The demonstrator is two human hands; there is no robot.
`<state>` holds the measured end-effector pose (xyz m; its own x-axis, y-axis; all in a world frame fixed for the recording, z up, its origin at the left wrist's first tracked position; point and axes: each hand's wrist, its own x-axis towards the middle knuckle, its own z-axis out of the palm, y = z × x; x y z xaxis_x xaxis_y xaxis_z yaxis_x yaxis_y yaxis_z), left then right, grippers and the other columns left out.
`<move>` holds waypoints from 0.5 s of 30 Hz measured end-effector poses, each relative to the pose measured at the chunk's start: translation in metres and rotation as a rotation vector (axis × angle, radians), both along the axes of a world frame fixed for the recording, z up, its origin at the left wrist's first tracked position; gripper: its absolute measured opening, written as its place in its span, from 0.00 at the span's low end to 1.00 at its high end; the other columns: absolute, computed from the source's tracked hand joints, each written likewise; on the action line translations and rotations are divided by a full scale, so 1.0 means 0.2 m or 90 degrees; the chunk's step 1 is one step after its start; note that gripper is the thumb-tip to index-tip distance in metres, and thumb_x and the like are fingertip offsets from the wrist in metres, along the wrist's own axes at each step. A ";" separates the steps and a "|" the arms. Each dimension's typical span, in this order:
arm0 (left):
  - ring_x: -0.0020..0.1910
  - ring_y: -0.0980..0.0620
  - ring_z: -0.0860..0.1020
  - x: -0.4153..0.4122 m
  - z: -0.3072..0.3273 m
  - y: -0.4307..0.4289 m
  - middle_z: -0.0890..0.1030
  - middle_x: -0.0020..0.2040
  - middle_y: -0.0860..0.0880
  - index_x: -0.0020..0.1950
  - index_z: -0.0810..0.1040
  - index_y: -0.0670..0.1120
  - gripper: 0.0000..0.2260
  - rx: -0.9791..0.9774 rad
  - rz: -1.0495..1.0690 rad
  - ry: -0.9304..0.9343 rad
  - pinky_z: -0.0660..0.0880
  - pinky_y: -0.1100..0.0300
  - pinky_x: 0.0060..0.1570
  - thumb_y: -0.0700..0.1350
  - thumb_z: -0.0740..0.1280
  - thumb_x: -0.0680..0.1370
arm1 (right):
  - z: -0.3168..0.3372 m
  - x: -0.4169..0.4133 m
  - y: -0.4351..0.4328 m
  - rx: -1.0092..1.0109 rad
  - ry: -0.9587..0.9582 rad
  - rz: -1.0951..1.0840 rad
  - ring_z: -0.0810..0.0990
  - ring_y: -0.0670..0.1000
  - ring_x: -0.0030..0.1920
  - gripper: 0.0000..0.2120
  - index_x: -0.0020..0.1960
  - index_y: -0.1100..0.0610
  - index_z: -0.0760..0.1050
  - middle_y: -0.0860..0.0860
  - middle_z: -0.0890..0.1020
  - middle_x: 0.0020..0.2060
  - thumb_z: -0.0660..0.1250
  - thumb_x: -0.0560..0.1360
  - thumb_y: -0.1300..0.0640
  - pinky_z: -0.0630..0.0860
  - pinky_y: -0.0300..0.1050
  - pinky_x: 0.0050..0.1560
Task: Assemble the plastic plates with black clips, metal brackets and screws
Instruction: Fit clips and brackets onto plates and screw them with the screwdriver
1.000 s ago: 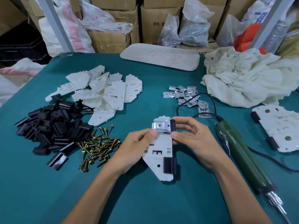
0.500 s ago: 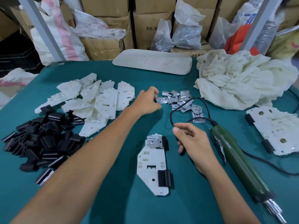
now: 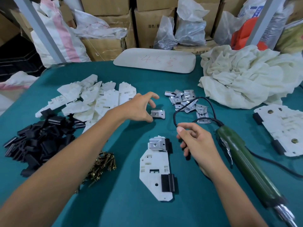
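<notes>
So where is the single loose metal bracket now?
Centre of the head view: the loose bracket sits just right of the left hand, left of the bracket pile.
</notes>
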<state>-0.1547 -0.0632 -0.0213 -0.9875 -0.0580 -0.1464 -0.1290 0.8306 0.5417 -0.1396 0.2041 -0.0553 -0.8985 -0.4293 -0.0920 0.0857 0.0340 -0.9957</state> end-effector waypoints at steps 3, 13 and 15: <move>0.59 0.51 0.75 0.02 0.02 0.00 0.80 0.55 0.60 0.72 0.66 0.53 0.35 0.003 0.024 0.000 0.73 0.57 0.57 0.48 0.78 0.69 | 0.01 0.01 0.00 0.004 -0.006 -0.001 0.76 0.48 0.30 0.03 0.50 0.47 0.83 0.48 0.83 0.36 0.71 0.80 0.53 0.74 0.42 0.28; 0.52 0.61 0.75 0.53 0.14 0.10 0.82 0.49 0.64 0.65 0.69 0.62 0.29 0.072 0.146 0.142 0.70 0.60 0.51 0.53 0.79 0.68 | 0.04 0.05 0.06 0.045 -0.008 0.051 0.81 0.50 0.32 0.04 0.51 0.48 0.83 0.49 0.83 0.37 0.70 0.81 0.53 0.80 0.46 0.36; 0.53 0.63 0.74 0.73 0.16 0.16 0.82 0.51 0.65 0.64 0.67 0.66 0.30 0.096 0.130 0.151 0.68 0.62 0.52 0.57 0.78 0.67 | 0.04 0.11 0.10 0.070 -0.009 0.072 0.81 0.51 0.33 0.05 0.50 0.49 0.83 0.50 0.83 0.36 0.68 0.81 0.56 0.81 0.45 0.36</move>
<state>-0.0080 -0.0308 0.0116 -0.9655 -0.2524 0.0643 -0.1393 0.7091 0.6913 -0.1181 0.2232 -0.0480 -0.8434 -0.5140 -0.1561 0.0887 0.1533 -0.9842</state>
